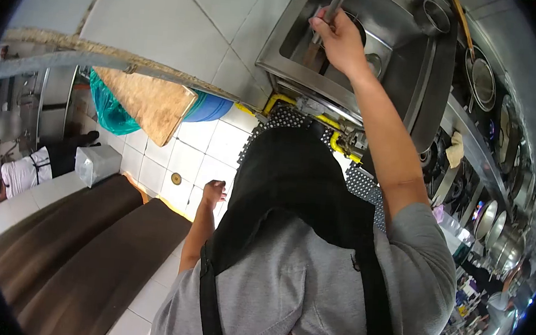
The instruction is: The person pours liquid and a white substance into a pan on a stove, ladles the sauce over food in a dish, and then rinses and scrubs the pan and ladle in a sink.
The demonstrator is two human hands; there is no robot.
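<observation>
My right hand point(342, 42) reaches over a stainless steel sink point(277, 53), its fingers closed around a long grey metal rod point(336, 3). The rod slants down into the basin, with a brown strip point(315, 59) near its lower end. Behind the fingers shows the dark curved rim of a round vessel point(358, 25), partly hidden by the hand. A small round metal item point(374, 64) lies in the basin beside my wrist. Low at my side, over the white floor tiles, my left hand point(214, 193) hangs with loosely bent fingers and nothing in it.
A wire basket point(435, 17) and a wooden-handled strainer point(481, 77) are right of the sink. Stove burners and pans line the right side. Yellow pipes point(279, 99) run under the sink. A wooden board point(144, 100) leans at left; a person point(28, 171) is farther off.
</observation>
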